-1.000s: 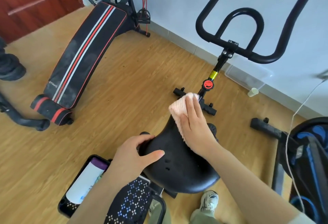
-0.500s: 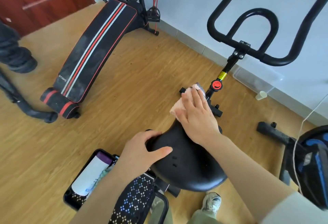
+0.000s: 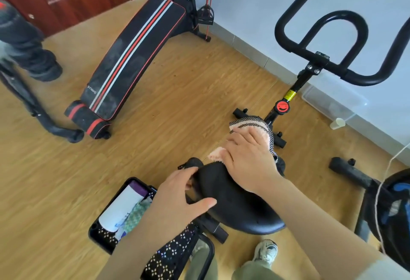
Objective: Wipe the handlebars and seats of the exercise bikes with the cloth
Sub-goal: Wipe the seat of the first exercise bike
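Note:
A black bike seat (image 3: 239, 208) sits low in the middle of the head view. My right hand (image 3: 248, 159) presses a pink fluffy cloth (image 3: 255, 127) flat over the seat's narrow nose. My left hand (image 3: 179, 197) grips the seat's left side, thumb on top. The bike's black handlebars (image 3: 328, 64) rise at the upper right, with a red knob (image 3: 282, 107) on the post below them. Nothing touches the handlebars.
A black sit-up bench (image 3: 133, 57) with red and white stripes lies to the left. A patterned black basket (image 3: 115, 215) holding a white bottle stands by my left arm. A second bike (image 3: 395, 204) is at the right edge. Another person's leg (image 3: 26, 46) stands at far left.
My right hand has slid the cloth forward along the seat's nose. My left hand has shifted slightly on the seat's side. The view has tilted and moved a little.

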